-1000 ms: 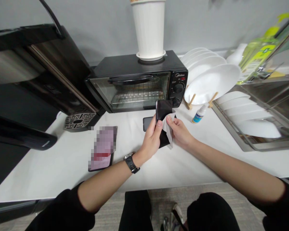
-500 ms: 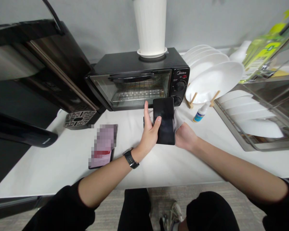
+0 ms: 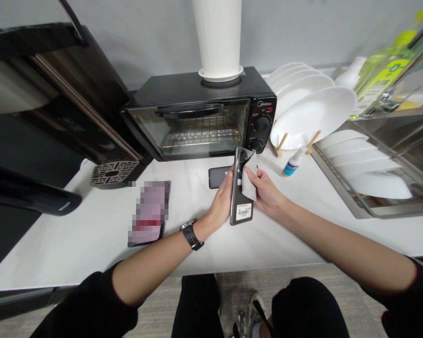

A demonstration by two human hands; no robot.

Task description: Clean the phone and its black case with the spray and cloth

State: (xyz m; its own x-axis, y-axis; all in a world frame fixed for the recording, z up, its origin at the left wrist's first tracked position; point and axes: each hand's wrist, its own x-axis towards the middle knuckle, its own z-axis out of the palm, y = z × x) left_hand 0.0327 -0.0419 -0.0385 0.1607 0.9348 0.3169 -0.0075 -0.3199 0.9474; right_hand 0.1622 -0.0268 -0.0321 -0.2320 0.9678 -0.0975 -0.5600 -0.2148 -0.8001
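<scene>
A dark smartphone [image 3: 237, 199] is held upright over the counter, its back with camera lenses and a white barcode label facing me. My left hand [image 3: 221, 199] grips it along the left edge; those fingertips are hidden behind it. In my right hand [image 3: 264, 190] a light grey cloth [image 3: 248, 180] is pinched and pressed against the phone's back, near the cameras. Behind the left hand, a dark flat object like a phone case [image 3: 218, 177] lies on the counter, partly covered. A small spray bottle [image 3: 293, 162] with a blue label stands right of the right hand.
Behind the hands is a black toaster oven [image 3: 197, 117] carrying a white pot [image 3: 219, 37]. Plates [image 3: 313, 117] stand in a wooden rack beside a sink [image 3: 359, 206]. A tablet-like device with a blurred screen [image 3: 150, 206] lies left, near a coffee machine [image 3: 116, 173].
The phone has been turned from its black screen to its back. My right hand has come from behind the phone round to its right side, with the cloth now on the back.
</scene>
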